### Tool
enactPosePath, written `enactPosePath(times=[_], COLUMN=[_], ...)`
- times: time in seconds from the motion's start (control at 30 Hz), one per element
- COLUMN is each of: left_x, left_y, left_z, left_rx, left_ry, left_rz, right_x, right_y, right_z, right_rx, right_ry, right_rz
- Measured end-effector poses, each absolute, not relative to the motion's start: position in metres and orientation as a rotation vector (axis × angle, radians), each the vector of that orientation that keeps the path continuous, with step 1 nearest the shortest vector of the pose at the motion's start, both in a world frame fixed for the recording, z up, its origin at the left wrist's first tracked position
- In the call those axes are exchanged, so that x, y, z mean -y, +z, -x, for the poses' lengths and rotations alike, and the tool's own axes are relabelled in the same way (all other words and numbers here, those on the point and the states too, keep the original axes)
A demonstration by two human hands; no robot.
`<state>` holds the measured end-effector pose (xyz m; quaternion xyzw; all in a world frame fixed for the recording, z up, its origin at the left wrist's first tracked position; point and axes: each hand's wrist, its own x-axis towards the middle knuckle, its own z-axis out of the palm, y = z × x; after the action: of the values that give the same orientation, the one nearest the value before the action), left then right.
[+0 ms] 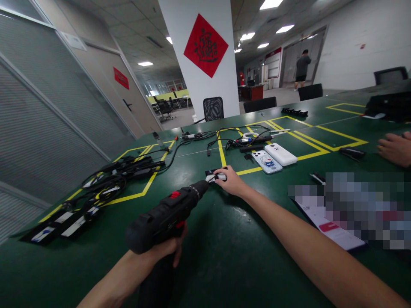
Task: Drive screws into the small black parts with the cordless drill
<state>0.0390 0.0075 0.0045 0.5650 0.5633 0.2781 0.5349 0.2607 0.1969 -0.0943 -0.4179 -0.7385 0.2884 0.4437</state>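
Observation:
My left hand [170,248] is wrapped round the handle of a black cordless drill [163,214] with red switches. The drill points forward and to the right. Its bit reaches a small black-and-white piece [212,174] on the table; whether the tip touches it I cannot tell. The fingers of my right hand [228,180] are closed on that piece, pressing it at the table top. Beyond my right hand lie a phone in a patterned case [267,161] and a white power bank [281,154].
Bundled black cables and adapters [128,169] cover the left side of the green table [199,273], which has yellow tape outlines. More cables and a pen-like tool [257,140] lie ahead. At right are a clipboard [334,222], a black tool [352,153] and another person's hand [396,148].

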Motion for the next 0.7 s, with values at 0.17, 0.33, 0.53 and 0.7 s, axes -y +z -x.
enactPosePath(times=[0.17,0.33,0.53,0.7], left_x=[-0.0067,-0.0064,-0.0095,-0.0101], left_y=[0.0018,-0.0026,-0.0033,0.0002], left_z=[-0.0369,-0.0328,-0.0317,-0.0360], left_rx=[-1.332,-1.279,-1.299,-1.310], left_ry=[0.658,0.685,0.648,0.646], left_rz=[-1.361,-1.363,-1.366,-1.400], right_x=[-0.1977,-0.1975,-0.1969,-0.1976], right_y=[-0.0952,-0.0944,-0.0938,-0.0948], right_z=[-0.2597,-0.2606,-0.2617,-0.2613], right_rx=[1.828,1.835,1.831,1.836], right_ry=[0.719,0.701,0.708,0.710], right_rz=[1.030,1.029,1.030,1.027])
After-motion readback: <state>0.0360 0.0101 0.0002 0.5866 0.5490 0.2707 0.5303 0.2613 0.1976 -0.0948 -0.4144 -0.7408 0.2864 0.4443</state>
